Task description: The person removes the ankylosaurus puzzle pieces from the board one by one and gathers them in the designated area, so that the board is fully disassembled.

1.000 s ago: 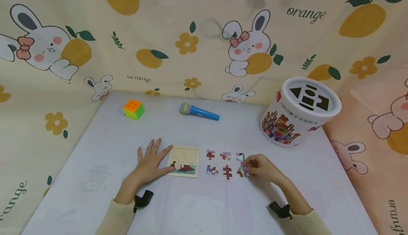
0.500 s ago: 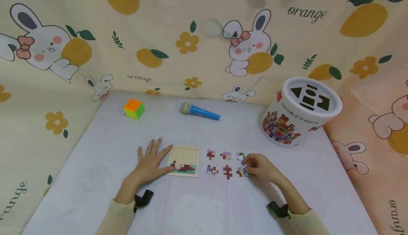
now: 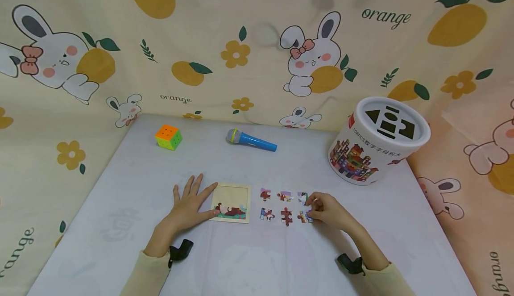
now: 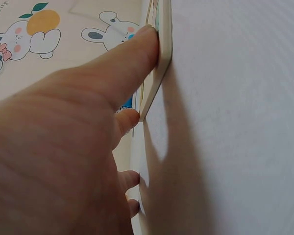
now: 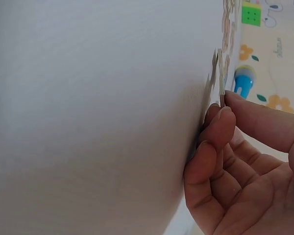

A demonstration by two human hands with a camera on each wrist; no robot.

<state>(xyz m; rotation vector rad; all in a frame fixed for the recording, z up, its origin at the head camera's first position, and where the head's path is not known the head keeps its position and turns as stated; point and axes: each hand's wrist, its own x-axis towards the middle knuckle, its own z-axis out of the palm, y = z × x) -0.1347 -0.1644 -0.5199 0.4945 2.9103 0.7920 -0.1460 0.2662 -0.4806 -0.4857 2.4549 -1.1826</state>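
- The blue-and-yellow jigsaw piece is judged light and stiff, being thin and pale-edged; its printed face may be a little slippery, and its narrow knobs may be chipped if bent.
- It is best taken by its outer edge, with the knobs left free; so it is pinched by the right hand, thumb and fingertips being closed on its right edge.
- The puzzle tray is judged light and rigid, and easily slid on the smooth desk; it is best steadied by its raised rim.
- Its left side is touched by the left hand, whose fingers are spread apart, the thumb being laid at the near left corner and the index at the far left; nothing is gripped there.
- The pinched piece is found just left of the right hand, well to the right of the tray; the brown piece lies beside it on the left, the green-and-white piece just on its far side; whether it is fully lifted cannot be told.
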